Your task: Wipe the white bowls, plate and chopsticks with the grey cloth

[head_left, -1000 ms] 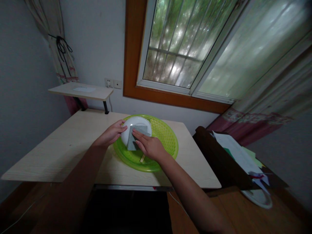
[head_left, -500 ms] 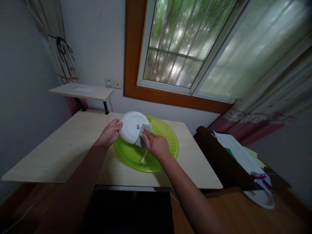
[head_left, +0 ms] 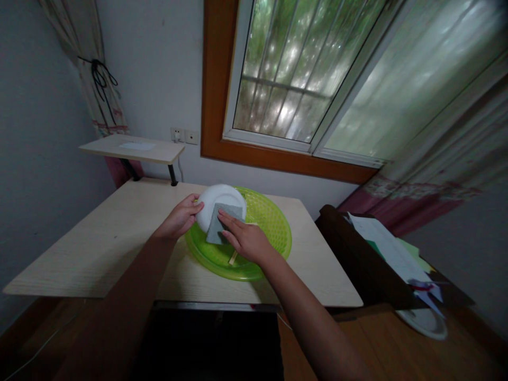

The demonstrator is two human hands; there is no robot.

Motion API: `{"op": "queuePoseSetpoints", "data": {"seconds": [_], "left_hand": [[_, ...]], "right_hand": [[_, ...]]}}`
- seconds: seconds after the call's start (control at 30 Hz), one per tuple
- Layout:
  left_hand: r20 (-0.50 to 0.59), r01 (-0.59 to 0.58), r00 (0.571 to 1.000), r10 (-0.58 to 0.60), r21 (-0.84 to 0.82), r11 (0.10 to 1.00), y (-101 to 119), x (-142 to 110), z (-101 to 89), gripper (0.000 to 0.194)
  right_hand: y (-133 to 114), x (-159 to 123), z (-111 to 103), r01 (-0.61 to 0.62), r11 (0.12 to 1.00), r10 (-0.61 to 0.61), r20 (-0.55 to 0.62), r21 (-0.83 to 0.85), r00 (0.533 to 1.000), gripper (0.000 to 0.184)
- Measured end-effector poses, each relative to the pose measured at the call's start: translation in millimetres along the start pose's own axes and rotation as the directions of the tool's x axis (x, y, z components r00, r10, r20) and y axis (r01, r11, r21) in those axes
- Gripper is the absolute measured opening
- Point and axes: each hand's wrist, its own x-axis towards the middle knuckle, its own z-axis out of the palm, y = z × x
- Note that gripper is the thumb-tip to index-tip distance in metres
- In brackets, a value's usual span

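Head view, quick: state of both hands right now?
Left hand: closed on the edge of the white plate.
Right hand: fingers extended over the grey cloth on the plate; whether it grips the cloth cannot be told.

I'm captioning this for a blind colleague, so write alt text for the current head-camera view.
A left hand holds a white plate by its edge while the right hand lays a gray cloth flat against it, above a green plastic basket. The basket stands on a pale wood-grain table near a barred window.
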Motion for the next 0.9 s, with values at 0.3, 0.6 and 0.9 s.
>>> {"op": "queuePoseSetpoints", "data": {"seconds": [0.3, 0.6, 0.9], "left_hand": [[-0.015, -0.031, 0.999, 0.032, 0.016, 0.999, -2.8, 0.9, -2.5, 0.044], [-0.005, 0.003, 1.000, -0.003, 0.034, 0.999, 1.1, 0.0, 1.3, 0.042], [0.134, 0.101, 0.985, -0.111, 0.080, 0.992, 3.0, -1.8, -1.1, 0.045]], "right_hand": [[1.1, 2.3, -4.4, -0.312, 0.932, 0.302, -0.077, -0.185, 0.950, 0.050], [7.2, -4.5, -2.4, -0.067, 0.997, 0.066, -0.034, -0.023, 0.997, 0.042], [0.7, -3.6, -2.8, 0.099, 0.994, -0.101, 0.046, 0.049, 0.994, 0.049]]}}
